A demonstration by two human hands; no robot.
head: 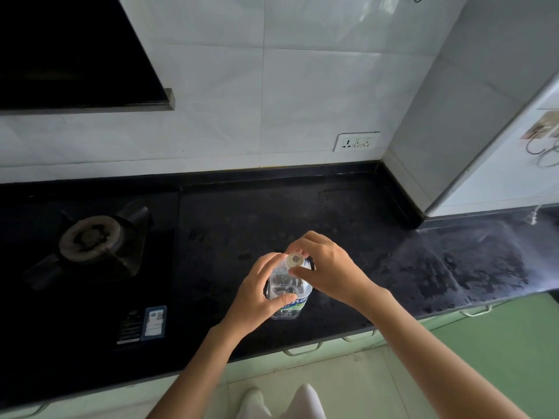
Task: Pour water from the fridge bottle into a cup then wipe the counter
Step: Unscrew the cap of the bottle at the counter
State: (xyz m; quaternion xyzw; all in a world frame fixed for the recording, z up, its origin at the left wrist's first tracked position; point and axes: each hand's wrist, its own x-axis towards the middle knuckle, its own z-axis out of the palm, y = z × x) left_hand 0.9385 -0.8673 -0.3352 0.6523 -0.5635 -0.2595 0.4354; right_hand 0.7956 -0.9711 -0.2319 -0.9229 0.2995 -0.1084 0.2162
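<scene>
Bottle [287, 290] of clear plastic is standing upright on the black tabletop [317, 213], near the front edge, at about six o'clock from the middle of the work surface. It is holding clear water, and a blue and green label is showing low on its body.

Left hand [260, 294] is wrapping the bottle's body from the nine o'clock side, its grip grasping the bottle with the thumb lying across the front above the label. Right hand [326, 267] is coming in from three o'clock, its grip pinching the pale cap [295, 259] between thumb and curled fingers. Whether the cap is seated fully on the neck or partly loosened is not clear from this angle, since the fingers are covering its rim.

Gas burner [89, 237] is sitting at nine o'clock from the bottle, well apart from it, on a dark hob carrying a blue and white sticker [155, 322] near its front. White socket plate [357, 141] is showing on the tiled wall at twelve o'clock. White fridge [514, 158] is standing at two o'clock, at the tabletop's right end. Wet sheen and speckling are showing on the tabletop at three o'clock from the bottle, below the fridge. Pale green cabinet fronts [499, 337] are running under the front edge.
</scene>
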